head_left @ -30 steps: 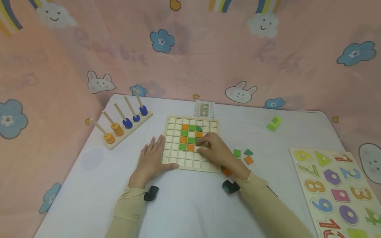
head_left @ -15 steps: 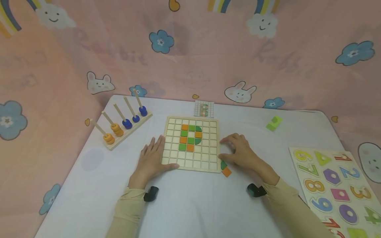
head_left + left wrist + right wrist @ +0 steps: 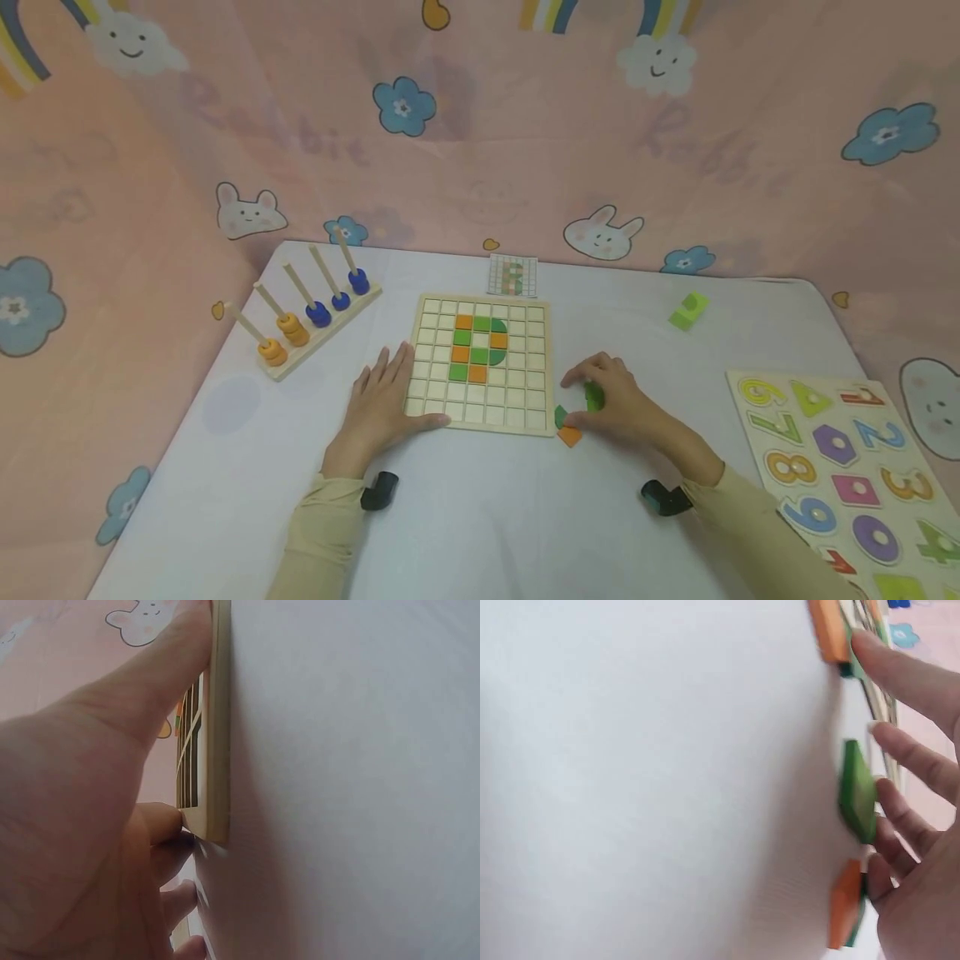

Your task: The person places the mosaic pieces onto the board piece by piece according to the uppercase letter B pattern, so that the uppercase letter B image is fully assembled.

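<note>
A wooden grid board (image 3: 517, 400) holds orange, green and dark green tiles arranged like a letter P. My left hand (image 3: 378, 396) lies along its left side, fingers straight, thumb across the near edge; the board's side also shows beside that hand in the left wrist view. Right of the board, my right hand (image 3: 626, 404) hovers over loose tiles, thumb and fingers apart. Its thumb tip is right at a dark green piece (image 3: 560, 416) and an orange tile (image 3: 570, 437). A green tile (image 3: 594, 395) shows under the palm. In the right wrist view another orange tile (image 3: 845, 904) lies near the little finger.
A pattern card (image 3: 513, 276) lies behind the board. A bead-peg abacus (image 3: 322, 333) stands at left. At right are a light green block (image 3: 688, 311) and a number puzzle board (image 3: 817, 425). A pink printed cloth (image 3: 480, 150) hangs behind the table.
My right hand has left a dark green quarter piece on the grid and moved right, off the board, then slightly nearer me over the loose tiles. My left hand stays in place.
</note>
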The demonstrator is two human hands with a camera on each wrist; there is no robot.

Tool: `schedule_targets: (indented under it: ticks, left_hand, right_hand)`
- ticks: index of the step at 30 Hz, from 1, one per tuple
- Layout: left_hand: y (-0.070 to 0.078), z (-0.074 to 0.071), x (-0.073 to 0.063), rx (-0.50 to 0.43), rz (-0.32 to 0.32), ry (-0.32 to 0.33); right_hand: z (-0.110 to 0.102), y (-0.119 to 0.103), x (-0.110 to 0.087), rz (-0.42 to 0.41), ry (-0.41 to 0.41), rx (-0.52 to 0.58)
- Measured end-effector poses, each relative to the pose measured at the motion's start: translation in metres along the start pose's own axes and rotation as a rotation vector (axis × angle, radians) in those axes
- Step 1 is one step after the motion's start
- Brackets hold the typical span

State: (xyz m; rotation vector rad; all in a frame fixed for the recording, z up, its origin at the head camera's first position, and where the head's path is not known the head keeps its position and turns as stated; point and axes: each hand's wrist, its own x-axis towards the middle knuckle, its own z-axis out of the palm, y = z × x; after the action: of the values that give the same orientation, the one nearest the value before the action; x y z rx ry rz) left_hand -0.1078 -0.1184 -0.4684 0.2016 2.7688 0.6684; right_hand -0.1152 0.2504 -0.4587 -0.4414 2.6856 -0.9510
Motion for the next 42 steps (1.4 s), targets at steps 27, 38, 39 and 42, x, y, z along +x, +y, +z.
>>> schedule_targets:
  ticks: [27, 38, 39, 42]
  left_hand:
    - [0.0, 0.0, 0.0, -0.004, 0.004, 0.005]
    - [0.0, -0.001, 0.0, -0.009, 0.004, 0.005]
    - [0.0, 0.0, 0.0, -0.008, 0.003, 0.004]
    - [-0.002, 0.0, 0.0, 0.002, 0.003, 0.002]
  right_hand:
    - [-0.009, 0.002, -0.002, -0.05, -0.091, 0.089]
    - [-0.009, 0.006, 0.0, -0.039, -0.044, 0.069]
    - [-0.01, 0.005, 0.001, -0.033, -0.046, 0.067]
    - [-0.01, 0.0, 0.003, -0.024, -0.053, 0.062]
